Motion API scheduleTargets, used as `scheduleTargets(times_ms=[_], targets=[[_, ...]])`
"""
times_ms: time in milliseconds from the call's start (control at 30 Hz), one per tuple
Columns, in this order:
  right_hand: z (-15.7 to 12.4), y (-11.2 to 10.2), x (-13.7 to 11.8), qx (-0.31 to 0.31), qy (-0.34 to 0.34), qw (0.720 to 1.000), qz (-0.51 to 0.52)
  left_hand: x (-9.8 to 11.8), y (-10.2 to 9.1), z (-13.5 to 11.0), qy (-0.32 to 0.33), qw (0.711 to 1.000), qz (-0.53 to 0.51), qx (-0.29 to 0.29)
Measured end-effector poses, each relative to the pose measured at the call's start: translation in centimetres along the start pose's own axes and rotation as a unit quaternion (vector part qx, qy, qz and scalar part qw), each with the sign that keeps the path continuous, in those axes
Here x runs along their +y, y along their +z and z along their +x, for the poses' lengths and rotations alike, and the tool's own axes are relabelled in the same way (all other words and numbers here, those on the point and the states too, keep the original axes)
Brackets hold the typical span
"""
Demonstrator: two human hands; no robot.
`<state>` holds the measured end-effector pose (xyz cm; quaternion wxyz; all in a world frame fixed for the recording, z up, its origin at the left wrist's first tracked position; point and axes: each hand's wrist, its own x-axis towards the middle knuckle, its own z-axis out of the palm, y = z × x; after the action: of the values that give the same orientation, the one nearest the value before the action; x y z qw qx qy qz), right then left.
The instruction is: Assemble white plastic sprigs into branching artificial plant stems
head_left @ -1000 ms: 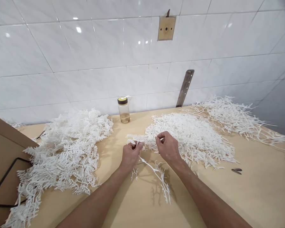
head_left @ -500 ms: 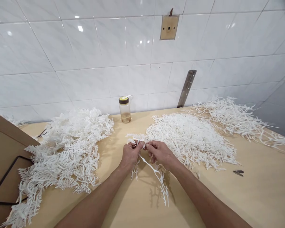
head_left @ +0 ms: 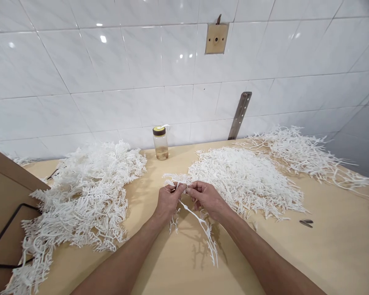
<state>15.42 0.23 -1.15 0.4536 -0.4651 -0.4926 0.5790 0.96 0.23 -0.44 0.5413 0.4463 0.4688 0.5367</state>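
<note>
A white branched plastic stem [head_left: 199, 221] hangs from between my hands, its forked end slanting down to the right over the table. My left hand [head_left: 169, 199] is closed on it, thumb and fingers pinched near the top, with small white sprigs sticking out above the knuckles. Close beside it, my right hand [head_left: 206, 197] is pinched at the same cluster of white twigs; the fingertips nearly meet those of the left. Exactly where the pieces join is hidden by the fingers. Just behind the right hand lies a heap of short white sprigs [head_left: 242, 176].
At left is a large tangled white heap [head_left: 89, 196] beside a brown board [head_left: 12, 196] with a black wire frame. A lidded bottle [head_left: 161, 147] stands near the tiled wall. Long white stems [head_left: 298, 151] lie at back right, small thread snips [head_left: 306, 223] in front. A metal strip [head_left: 240, 115] leans on the wall.
Both hands stay pinched at the same spot, with only slight finger movement. The whole view has shifted a little.
</note>
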Motion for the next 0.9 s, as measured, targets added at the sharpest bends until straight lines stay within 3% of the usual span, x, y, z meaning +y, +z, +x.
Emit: scheduleTargets(times_ms=[300,533,767,900], targets=[[0.1,0.1,0.0,-0.002,-0.007,1.000,-0.012,0.4,0.1,-0.2,0.010,1.000,-0.011,-0.019],[0.1,0.3,0.4,0.006,-0.009,0.999,-0.041,-0.8,-0.2,0.3,0.070,0.996,0.051,-0.014],[0.1,0.4,0.8,0.027,0.010,0.992,-0.126,-1.5,-0.6,0.2,0.152,0.965,0.207,0.047],[0.1,0.6,1.2,0.041,0.012,0.992,-0.118,-1.6,-0.4,0.0,0.149,0.968,0.192,0.070]])
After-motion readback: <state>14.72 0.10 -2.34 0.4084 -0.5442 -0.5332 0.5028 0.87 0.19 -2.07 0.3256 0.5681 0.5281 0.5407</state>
